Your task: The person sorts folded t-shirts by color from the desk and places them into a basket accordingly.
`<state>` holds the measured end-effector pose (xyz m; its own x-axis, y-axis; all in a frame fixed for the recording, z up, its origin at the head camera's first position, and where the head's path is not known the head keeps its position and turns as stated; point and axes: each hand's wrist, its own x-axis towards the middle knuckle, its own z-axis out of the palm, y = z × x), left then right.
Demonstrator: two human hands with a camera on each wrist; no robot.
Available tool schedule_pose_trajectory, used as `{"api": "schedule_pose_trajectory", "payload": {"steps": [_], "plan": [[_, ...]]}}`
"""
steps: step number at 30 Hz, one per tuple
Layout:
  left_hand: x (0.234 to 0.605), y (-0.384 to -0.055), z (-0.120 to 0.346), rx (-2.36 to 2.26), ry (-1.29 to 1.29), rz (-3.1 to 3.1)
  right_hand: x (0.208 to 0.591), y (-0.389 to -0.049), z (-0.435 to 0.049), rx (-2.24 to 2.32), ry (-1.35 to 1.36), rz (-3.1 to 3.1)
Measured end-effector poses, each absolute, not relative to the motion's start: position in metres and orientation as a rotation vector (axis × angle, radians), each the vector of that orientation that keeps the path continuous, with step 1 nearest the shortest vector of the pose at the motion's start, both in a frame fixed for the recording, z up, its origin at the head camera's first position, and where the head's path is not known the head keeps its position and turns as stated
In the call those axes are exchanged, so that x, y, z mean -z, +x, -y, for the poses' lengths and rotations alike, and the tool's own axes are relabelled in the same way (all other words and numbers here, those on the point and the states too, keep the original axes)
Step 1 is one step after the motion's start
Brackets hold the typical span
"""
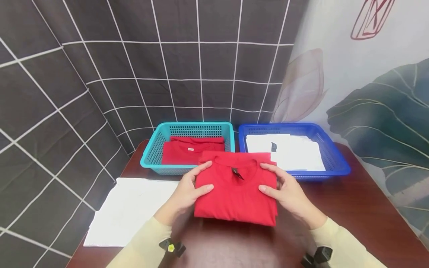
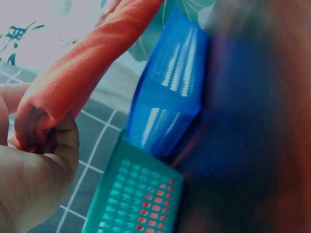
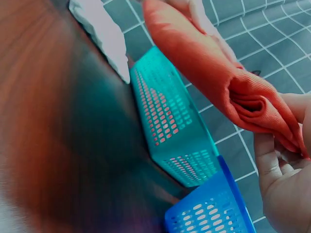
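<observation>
A folded red T-shirt (image 1: 234,197) with a dark neck label is held up over the table between both hands. The left hand (image 1: 192,190) grips its left side, thumb on top and fingers wrapping under the edge, as the left wrist view shows. On the opposite side the right hand (image 1: 285,190) grips it the same way, and the right wrist view shows the rolled fold (image 3: 248,104) beside its fingers. The shirt's far edge overlaps the front of a teal basket (image 1: 187,171) in the head view. Inside that basket lie folded red shirts (image 1: 181,152).
A blue basket (image 1: 335,163) holding folded white shirts (image 1: 295,152) stands at the back right. White cloth (image 1: 127,208) is stacked on the left of the brown table (image 1: 355,208). Behind the baskets hangs a dark grid-patterned curtain (image 1: 181,63).
</observation>
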<state>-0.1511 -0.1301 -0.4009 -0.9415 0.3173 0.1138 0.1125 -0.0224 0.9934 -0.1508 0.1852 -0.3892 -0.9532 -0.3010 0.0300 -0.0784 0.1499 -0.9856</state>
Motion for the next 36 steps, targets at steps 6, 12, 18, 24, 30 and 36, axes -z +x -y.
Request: {"api": "schedule_pose_trajectory", "payload": {"steps": [6, 12, 18, 24, 30, 36], "plan": [[0.391, -0.171, 0.141, -2.068, 0.469, -2.165, 0.388, -0.180, -0.174, 1.962, -0.415, -2.211], [0.384, -0.193, 0.161, -2.044, 0.515, -2.270, 0.384, -0.206, -0.153, 1.997, -0.445, -2.150], [0.376, -0.212, 0.180, -2.151, 0.391, -2.062, 0.378, -0.234, -0.131, 2.061, -0.476, -2.053], [0.370, -0.231, 0.195, -2.181, 0.324, -1.981, 0.372, -0.257, -0.111, 2.032, -0.462, -2.099], [0.365, -0.249, 0.210, -2.194, 0.271, -2.003, 0.364, -0.275, -0.090, 2.024, -0.451, -2.120], [0.362, -0.266, 0.220, -2.229, 0.224, -1.990, 0.361, -0.294, -0.075, 2.004, -0.414, -2.133]]}}
